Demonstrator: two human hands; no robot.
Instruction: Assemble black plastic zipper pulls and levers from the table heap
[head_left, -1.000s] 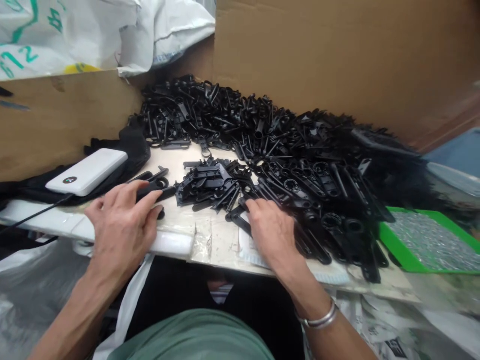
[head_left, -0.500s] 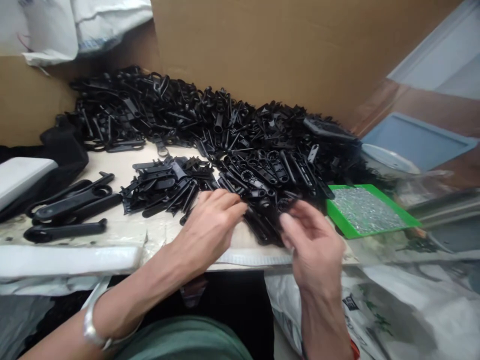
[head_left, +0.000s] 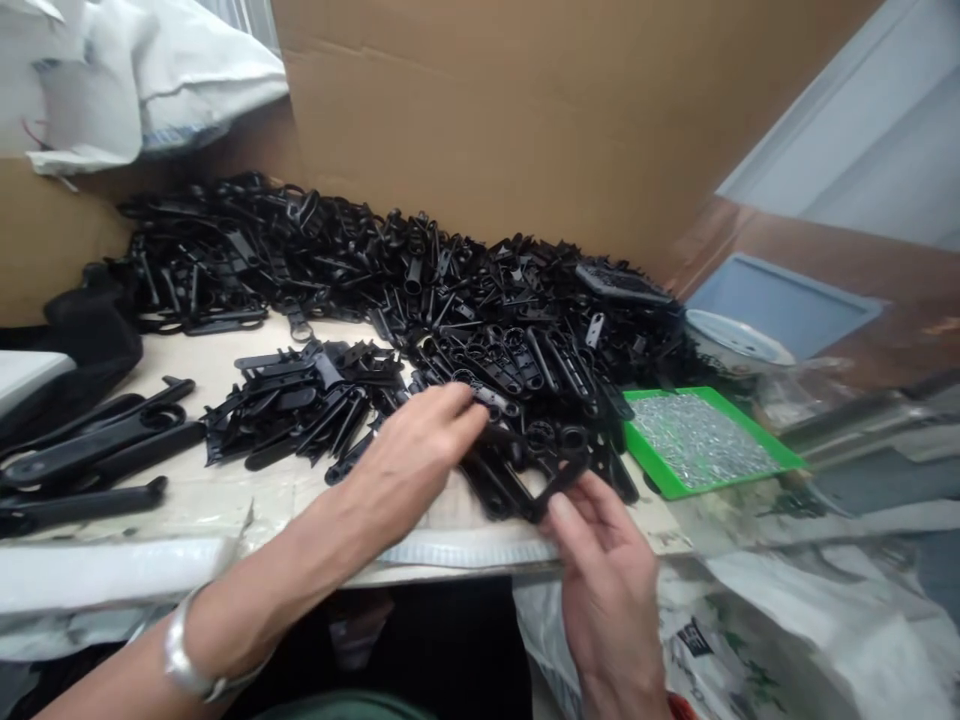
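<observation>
My right hand [head_left: 604, 545] pinches a black plastic part [head_left: 561, 485] between thumb and fingers, just above the front edge of the table. My left hand [head_left: 427, 435] is closed over the near side of the black parts, fingertips pointing down and right. What it grips, if anything, is hidden behind the fingers. Under and between the hands lie long black handle-like parts [head_left: 491, 485], some with ringed ends [head_left: 540, 435]. Left of my left hand sits a smaller heap of flat black pieces [head_left: 300, 400].
A large heap of black parts [head_left: 337, 250] runs along the cardboard wall [head_left: 480, 120]. At right stands a green tray [head_left: 694, 488] of small shiny metal pieces, with a blue bin [head_left: 787, 305] behind it. Several larger black handles [head_left: 97, 450] lie at far left.
The view has shifted, so the heaps sit lower and further left. My right hand now shows a black part raised in its fingers. My left hand stays over the parts.
</observation>
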